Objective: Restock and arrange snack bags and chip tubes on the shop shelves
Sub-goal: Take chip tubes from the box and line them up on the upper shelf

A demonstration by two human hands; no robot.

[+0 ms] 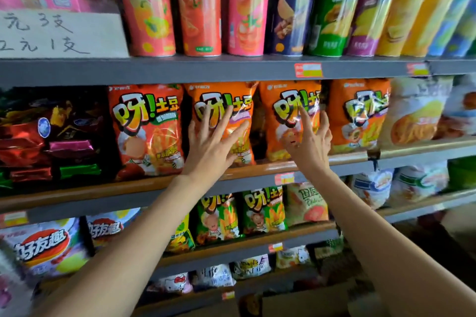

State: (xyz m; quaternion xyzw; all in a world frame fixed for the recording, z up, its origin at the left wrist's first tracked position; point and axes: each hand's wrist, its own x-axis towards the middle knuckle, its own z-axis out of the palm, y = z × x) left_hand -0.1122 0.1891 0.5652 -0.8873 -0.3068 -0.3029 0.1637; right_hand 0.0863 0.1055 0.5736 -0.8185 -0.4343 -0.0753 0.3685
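Several orange snack bags stand in a row on the middle shelf [270,166]. My left hand [211,141] lies flat with spread fingers on the second orange bag [221,100]. My right hand [309,139] has straight fingers against the third orange bag [283,110], its fingertips at the bag's right edge. A first orange bag [146,126] stands to the left and a fourth [358,113] to the right. Chip tubes [201,8] stand upright on the top shelf above, the right ones [386,8] leaning.
Dark foil packets [51,136] fill the middle shelf's left end, pale bags [417,113] its right end. Green snack bags [242,213] sit on the shelf below, white bags [38,244] lower left. A handwritten price card [56,33] stands top left. A cardboard box [304,301] is at the bottom.
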